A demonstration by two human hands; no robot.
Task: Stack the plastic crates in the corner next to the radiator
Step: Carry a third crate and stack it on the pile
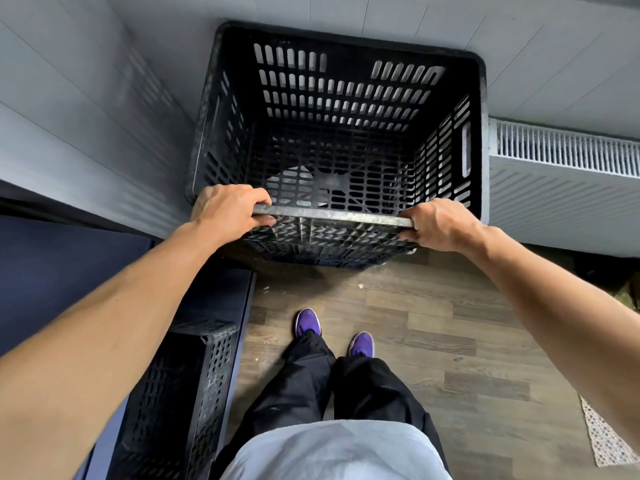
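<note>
A large black slotted plastic crate (346,98) stands high in the corner of the grey walls, open side up, just left of the white radiator (568,150). Through its slotted floor more black grid shows below, so it seems to rest on another crate. My left hand (228,207) grips the left end of the crate's near rim. My right hand (440,223) grips the right end of the same rim. A second black crate (194,386) lies at the lower left beside my left forearm.
A dark blue piece of furniture (62,271) fills the left side. Wood-look floor (433,323) spreads below, with my purple shoes (308,322) on it. A pale patterned mat (606,438) lies at the lower right.
</note>
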